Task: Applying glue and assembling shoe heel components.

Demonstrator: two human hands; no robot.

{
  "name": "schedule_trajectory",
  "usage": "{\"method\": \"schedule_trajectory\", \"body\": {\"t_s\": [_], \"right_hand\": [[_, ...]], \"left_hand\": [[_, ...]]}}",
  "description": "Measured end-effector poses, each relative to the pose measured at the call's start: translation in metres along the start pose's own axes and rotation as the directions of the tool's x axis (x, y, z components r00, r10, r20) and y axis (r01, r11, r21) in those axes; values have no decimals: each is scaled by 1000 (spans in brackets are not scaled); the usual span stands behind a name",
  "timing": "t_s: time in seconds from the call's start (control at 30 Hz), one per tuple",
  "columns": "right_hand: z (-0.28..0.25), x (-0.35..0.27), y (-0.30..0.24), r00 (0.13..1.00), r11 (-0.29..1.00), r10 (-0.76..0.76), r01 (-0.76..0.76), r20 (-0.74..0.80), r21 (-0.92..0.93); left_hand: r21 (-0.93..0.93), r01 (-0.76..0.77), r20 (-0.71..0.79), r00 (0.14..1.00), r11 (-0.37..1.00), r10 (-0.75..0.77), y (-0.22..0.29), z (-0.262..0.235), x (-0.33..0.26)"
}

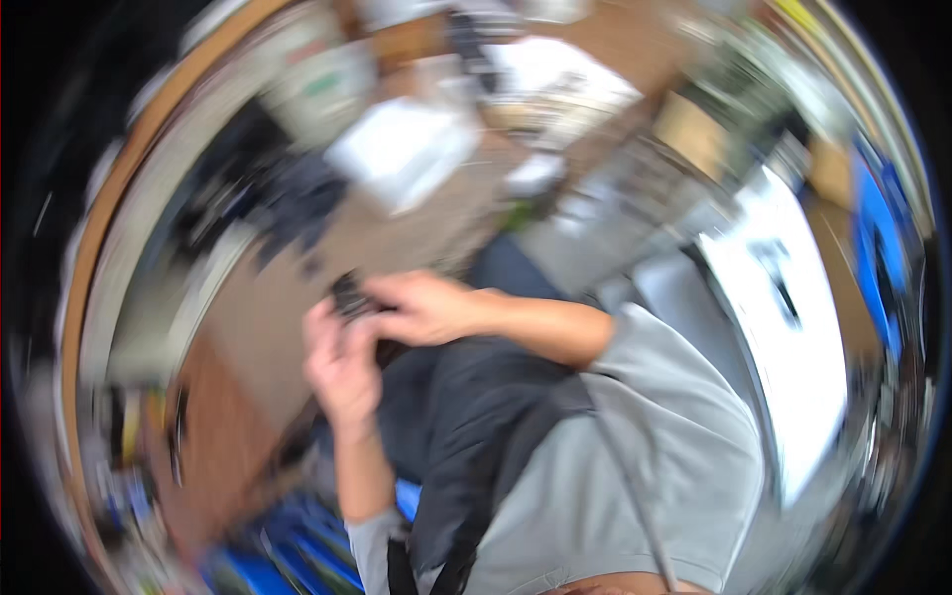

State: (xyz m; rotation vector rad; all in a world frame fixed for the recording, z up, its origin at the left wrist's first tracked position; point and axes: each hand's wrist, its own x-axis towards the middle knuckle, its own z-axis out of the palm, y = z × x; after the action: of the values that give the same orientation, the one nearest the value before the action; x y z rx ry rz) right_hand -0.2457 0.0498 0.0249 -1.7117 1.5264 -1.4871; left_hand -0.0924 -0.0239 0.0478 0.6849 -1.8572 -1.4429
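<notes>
A small black object (349,296), too blurred to tell its kind, sits between my two hands left of the picture's middle. My right hand (421,305) reaches in from the right, its thumb and fingers closed on the object's near right side. From below comes my left hand (342,362), with its fingers raised around the object's lower left side. Both hands are close together, above the brown floor (288,327) and just beyond my dark trousers (446,397). Where the fingers meet the object is partly smeared by motion.
A white box-like thing (407,149) stands ahead on the floor, with dark cloth-like items (297,198) to its left. At the right is a white panel or tabletop (783,327), bearing a dark item. Blue things (288,545) lie at the lower left.
</notes>
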Motion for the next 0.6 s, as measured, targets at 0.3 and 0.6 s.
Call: {"method": "schedule_trajectory", "body": {"t_s": [0.3, 0.6], "right_hand": [[-162, -217, -107, 323, 393, 383, -905, -865, -164], [-290, -424, -92, -116, -534, 321, -842, -940, -79]], "left_hand": [[-464, -22, 653, 667, 885, 359, 37, 76, 22], [-964, 124, 264, 398, 234, 878, 186, 56, -33]]}}
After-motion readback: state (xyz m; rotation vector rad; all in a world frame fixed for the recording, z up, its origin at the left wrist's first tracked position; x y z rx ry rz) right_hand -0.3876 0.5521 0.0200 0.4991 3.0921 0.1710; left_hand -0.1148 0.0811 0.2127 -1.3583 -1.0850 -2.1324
